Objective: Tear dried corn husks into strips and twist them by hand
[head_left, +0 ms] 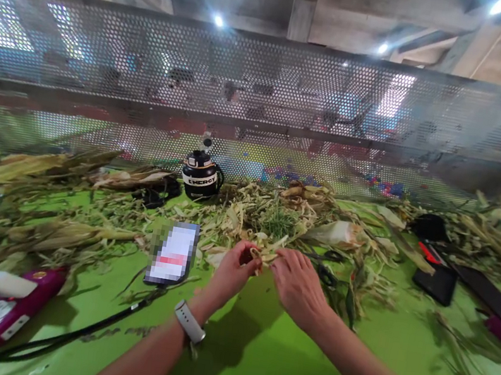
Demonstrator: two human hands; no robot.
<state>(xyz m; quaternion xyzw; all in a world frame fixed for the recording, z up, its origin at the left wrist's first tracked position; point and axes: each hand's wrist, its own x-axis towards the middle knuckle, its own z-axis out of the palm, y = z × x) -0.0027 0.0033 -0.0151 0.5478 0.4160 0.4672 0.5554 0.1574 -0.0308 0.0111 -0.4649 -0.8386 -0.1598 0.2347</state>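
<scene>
My left hand (235, 269), with a pale band on its wrist, is closed on a strip of corn husk (263, 255) curled between its fingers. On the other side of the same strip, my right hand (295, 278) pinches it with fingertips and thumb. Both hands are raised a little over the green table, close together. Just behind them lies a heap of shredded husk and green bits (270, 213). A whole pale corn husk (339, 233) rests at the heap's right, and a pair of dark-handled scissors (327, 271) seems to lie beside my right hand.
A lit phone (173, 253) with a black strap lies left of my hands. Behind it stands a black jug (202, 176). A purple power bank (9, 307) sits at the near left, a black phone (435, 281) at right. Perforated metal screen (268, 82) bounds the back.
</scene>
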